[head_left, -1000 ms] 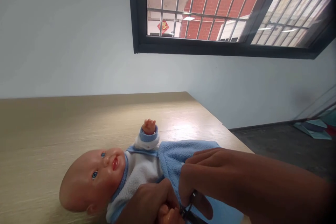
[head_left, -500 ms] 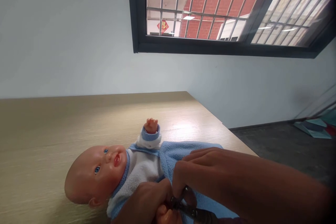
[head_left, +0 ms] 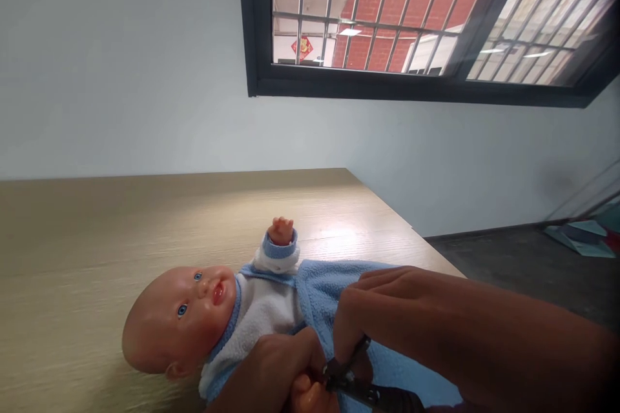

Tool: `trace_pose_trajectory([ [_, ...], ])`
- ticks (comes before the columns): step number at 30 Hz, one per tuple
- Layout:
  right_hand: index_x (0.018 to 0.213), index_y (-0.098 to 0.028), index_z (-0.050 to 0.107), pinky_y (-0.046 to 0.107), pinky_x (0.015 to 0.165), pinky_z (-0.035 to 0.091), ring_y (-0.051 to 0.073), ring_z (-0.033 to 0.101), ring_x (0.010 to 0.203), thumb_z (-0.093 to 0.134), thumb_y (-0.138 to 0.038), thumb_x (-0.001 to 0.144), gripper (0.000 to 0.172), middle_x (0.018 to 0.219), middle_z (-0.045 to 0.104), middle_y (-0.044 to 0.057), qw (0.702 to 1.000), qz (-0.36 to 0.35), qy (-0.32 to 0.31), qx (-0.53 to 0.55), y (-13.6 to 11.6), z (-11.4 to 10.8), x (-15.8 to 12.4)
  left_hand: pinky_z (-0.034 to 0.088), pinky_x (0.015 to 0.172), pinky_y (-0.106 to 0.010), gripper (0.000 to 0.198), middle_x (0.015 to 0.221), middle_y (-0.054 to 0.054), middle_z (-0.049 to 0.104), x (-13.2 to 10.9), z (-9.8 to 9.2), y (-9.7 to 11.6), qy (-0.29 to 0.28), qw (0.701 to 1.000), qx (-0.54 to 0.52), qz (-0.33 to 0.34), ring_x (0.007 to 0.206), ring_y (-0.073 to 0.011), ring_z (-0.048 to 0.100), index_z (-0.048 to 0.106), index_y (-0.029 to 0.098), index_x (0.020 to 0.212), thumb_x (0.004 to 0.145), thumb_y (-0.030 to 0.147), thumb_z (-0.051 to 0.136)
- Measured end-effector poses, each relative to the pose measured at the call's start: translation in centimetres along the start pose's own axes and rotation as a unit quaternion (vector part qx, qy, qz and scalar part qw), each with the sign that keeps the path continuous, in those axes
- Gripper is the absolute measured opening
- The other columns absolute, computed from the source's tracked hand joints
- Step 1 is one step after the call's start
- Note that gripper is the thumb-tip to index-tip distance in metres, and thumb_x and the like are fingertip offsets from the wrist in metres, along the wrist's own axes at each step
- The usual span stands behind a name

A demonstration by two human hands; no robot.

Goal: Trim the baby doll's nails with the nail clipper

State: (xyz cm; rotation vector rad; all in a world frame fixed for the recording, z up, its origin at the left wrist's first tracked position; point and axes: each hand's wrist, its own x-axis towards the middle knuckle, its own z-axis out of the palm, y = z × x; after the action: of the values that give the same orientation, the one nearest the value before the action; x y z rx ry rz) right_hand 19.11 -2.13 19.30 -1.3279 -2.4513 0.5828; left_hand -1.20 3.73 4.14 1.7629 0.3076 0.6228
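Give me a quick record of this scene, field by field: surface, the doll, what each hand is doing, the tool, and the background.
Surface: pale wooden table
Doll: baby doll lying on its back, head to the left, in a blue and white fleece outfit, far arm raised
Left hand: left hand grips the doll's near hand at the bottom edge
Right hand: right hand holds a small dark metal tool at the doll's near hand
Tool: partly hidden; type unclear, maybe clippers or scissors
Background: white wall, barred window onto red brick
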Motion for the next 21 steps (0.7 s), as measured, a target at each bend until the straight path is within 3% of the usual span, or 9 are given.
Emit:
trace_pose_trajectory([
  [6,0.098,-0.027,0.061,0.02,0.05,0.032,0.01,0.06,0.069,0.092,-0.026,0.093,0.031,0.09,0.068,-0.011,1.0,0.001,-0.005,0.008,0.4,0.1,0.0,0.038,0.059,-0.021,0.004,0.081,0.001,0.063,-0.3,0.2,0.5,0.05,0.997,0.054,0.013,0.069,-0.0105,0.054,0.064,0.021,0.094,0.097,0.023,0.062],
  [9,0.095,-0.027,0.062,0.021,0.05,0.03,0.011,0.058,0.066,0.092,-0.031,0.093,0.031,0.087,0.067,-0.01,1.0,0.009,-0.007,0.014,0.4,0.2,0.2,0.036,0.057,-0.02,0.009,0.08,0.001,0.062,-0.3,0.3,0.5,0.016,0.999,0.049,0.016,0.068,-0.0094,0.051,0.061,0.021,0.093,0.099,0.027,0.06],
  [12,0.091,-0.026,0.062,0.022,0.049,0.031,0.01,0.056,0.062,0.089,-0.029,0.095,0.027,0.081,0.065,-0.01,0.999,0.008,-0.013,0.032,0.1,0.1,0.5,0.038,0.06,-0.02,0.013,0.083,0.001,0.065,-0.1,0.2,0.2,0.031,0.998,0.047,0.027,0.071,-0.0099,0.055,0.066,0.021,0.099,0.101,0.032,0.058],
  [16,0.092,-0.024,0.06,0.019,0.069,0.044,0.008,0.061,0.076,0.079,-0.016,0.097,0.022,0.089,0.068,-0.01,0.995,-0.047,-0.024,0.083,0.1,-0.2,0.8,0.046,0.067,-0.023,0.03,0.089,-0.002,0.068,-0.3,-0.2,-0.7,0.004,1.0,0.005,0.029,0.077,-0.0135,0.06,0.064,0.02,0.097,0.1,0.049,0.062],
  [19,0.084,-0.02,0.055,0.022,0.074,0.043,0.01,0.058,0.081,0.069,-0.011,0.101,0.024,0.089,0.066,-0.006,0.992,-0.092,-0.043,0.077,0.5,-0.4,1.0,0.048,0.065,-0.022,0.039,0.075,0.0,0.059,-0.8,-0.4,-1.4,0.018,0.999,0.035,0.006,0.073,-0.0137,0.055,0.062,0.02,0.087,0.095,0.058,0.068],
  [21,0.09,-0.02,0.059,0.022,0.073,0.04,0.009,0.057,0.081,0.067,-0.006,0.101,0.019,0.087,0.065,-0.007,0.989,-0.119,-0.035,0.08,0.7,-0.4,1.1,0.051,0.065,-0.021,0.039,0.07,0.002,0.051,-0.8,-0.4,-1.4,0.025,0.999,0.034,-0.017,0.071,-0.0133,0.052,0.059,0.021,0.084,0.096,0.057,0.07],
])
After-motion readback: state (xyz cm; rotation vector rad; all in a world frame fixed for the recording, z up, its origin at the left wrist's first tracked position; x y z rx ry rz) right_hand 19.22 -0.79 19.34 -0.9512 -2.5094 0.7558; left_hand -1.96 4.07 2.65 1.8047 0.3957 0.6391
